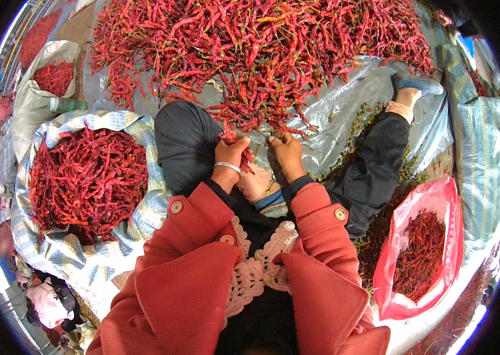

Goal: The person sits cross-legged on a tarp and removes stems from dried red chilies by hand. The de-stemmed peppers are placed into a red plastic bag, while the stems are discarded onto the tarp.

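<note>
My left hand [228,157] is closed around a small bunch of dried red chili peppers [246,162], whose ends stick out above and below the fist. Close beside it, my right hand [288,153] has its thumb and forefinger drawn together near a chili stem. Whether the stem is pinched between them is too small to tell. Both hands are over my folded leg, at the near edge of a large heap of red chilies [254,49] with green stems. The heap lies on clear plastic sheeting [325,133].
On the left stands a checked woven sack [154,146] full of chilies [90,182], with a white sack [19,106] behind it. A pink plastic bag [385,284] holding smaller chili pieces [420,257] is at right. Loose green stems [358,128] litter the sheet beside my outstretched leg [365,164].
</note>
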Demonstrator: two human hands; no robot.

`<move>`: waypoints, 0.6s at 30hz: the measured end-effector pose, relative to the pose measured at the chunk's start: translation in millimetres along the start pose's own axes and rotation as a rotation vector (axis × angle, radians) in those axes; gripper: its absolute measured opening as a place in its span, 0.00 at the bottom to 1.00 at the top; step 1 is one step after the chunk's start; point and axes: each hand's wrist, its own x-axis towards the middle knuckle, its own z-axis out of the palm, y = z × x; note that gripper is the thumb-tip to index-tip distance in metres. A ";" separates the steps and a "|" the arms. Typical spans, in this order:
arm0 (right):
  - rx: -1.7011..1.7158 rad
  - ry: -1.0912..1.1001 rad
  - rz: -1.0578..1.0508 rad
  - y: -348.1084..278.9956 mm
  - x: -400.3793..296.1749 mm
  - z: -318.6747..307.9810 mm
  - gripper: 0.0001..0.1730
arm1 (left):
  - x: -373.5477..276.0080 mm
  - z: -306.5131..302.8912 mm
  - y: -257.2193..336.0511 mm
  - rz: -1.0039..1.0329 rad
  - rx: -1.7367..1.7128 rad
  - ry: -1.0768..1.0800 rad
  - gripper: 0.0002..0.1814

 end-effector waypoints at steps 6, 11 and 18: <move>0.347 0.081 0.327 -4.2 22.2 12.2 0.12 | -6.8 4.7 -4.4 0.018 0.168 0.025 0.05; 0.751 0.060 0.395 -2.5 6.1 -9.4 0.07 | -8.5 13.1 -4.6 0.008 0.192 0.007 0.06; 0.624 0.020 0.462 -26.4 8.6 12.9 0.15 | -19.7 2.5 0.7 0.096 0.276 0.007 0.05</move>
